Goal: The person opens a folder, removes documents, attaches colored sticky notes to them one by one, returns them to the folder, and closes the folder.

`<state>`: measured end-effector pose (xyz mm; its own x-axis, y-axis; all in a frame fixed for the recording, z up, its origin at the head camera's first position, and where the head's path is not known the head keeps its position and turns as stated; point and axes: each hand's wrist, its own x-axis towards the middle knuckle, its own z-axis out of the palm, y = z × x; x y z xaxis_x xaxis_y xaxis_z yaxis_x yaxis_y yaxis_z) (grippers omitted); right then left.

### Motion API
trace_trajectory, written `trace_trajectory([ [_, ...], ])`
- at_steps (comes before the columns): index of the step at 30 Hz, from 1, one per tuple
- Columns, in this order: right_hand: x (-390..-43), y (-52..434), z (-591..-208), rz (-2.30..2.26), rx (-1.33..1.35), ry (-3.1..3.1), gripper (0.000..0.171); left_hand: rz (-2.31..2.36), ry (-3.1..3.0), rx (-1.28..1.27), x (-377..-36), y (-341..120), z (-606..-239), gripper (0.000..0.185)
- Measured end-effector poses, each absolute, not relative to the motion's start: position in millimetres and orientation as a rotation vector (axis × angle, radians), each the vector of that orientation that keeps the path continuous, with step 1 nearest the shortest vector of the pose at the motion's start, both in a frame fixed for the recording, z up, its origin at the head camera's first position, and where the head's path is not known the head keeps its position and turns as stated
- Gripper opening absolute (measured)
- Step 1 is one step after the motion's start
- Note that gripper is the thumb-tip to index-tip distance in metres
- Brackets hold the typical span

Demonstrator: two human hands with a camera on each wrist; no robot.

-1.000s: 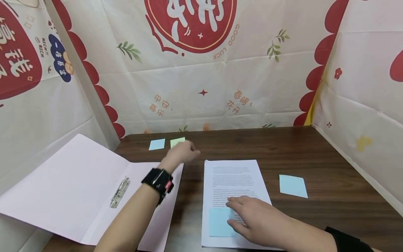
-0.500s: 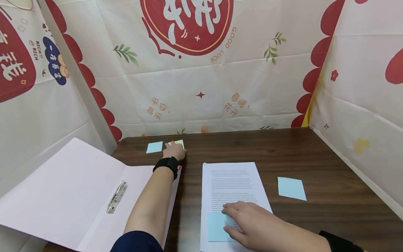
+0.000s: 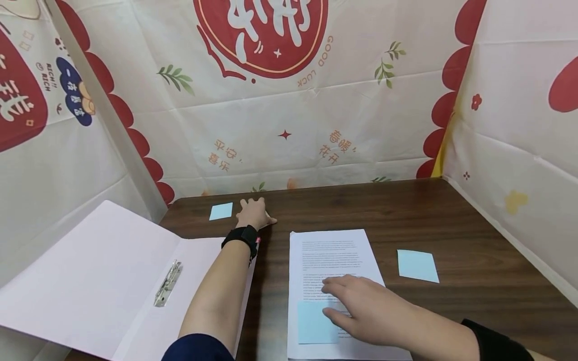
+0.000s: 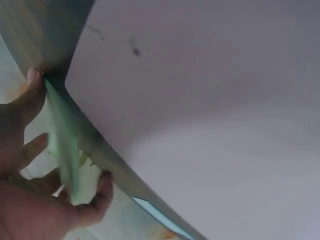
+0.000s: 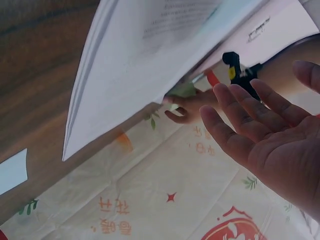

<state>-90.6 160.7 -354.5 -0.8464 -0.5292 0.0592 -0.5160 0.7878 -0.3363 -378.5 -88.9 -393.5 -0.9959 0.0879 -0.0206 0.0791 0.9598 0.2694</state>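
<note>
At the far left of the table, my left hand (image 3: 254, 213) holds a green sticky note pad (image 4: 65, 140). In the left wrist view the thumb is at one end of the pad and the fingers curl round the other; the hand hides most of it in the head view. Fingers loosely spread, my right hand (image 3: 366, 311) is over a stack of printed paper (image 3: 331, 250). Its fingertips are beside a blue sticky note (image 3: 316, 323) on the top sheet. Whether they touch the paper is unclear.
An open pale pink folder (image 3: 99, 281) with a metal clip (image 3: 168, 283) lies at the left, its cover raised. One blue sticky note (image 3: 221, 211) sits at the back left, another (image 3: 417, 265) right of the paper. Printed cloth (image 3: 289, 110) encloses the table.
My left hand has reached back and left to the green sticky note pad and taken hold of it. The right hand has stayed over the paper, with its fingers barely shifted.
</note>
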Motion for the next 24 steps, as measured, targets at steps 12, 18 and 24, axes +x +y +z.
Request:
trace_trajectory([
  [12, -122, 173, -306, -0.85, -0.689, 3.06, 0.044, 0.906, 3.148, 0.736, -326, -62, -335, 0.043],
  [18, -139, 177, -293, -1.082, -0.623, 3.113, 0.056, 1.265, 2.957, 1.165, -255, -46, -286, 0.028],
  [24, -144, 176, -297, -1.249, -0.66, 3.026, 0.029, 1.486, 2.735, 1.367, -199, -44, -269, 0.025],
])
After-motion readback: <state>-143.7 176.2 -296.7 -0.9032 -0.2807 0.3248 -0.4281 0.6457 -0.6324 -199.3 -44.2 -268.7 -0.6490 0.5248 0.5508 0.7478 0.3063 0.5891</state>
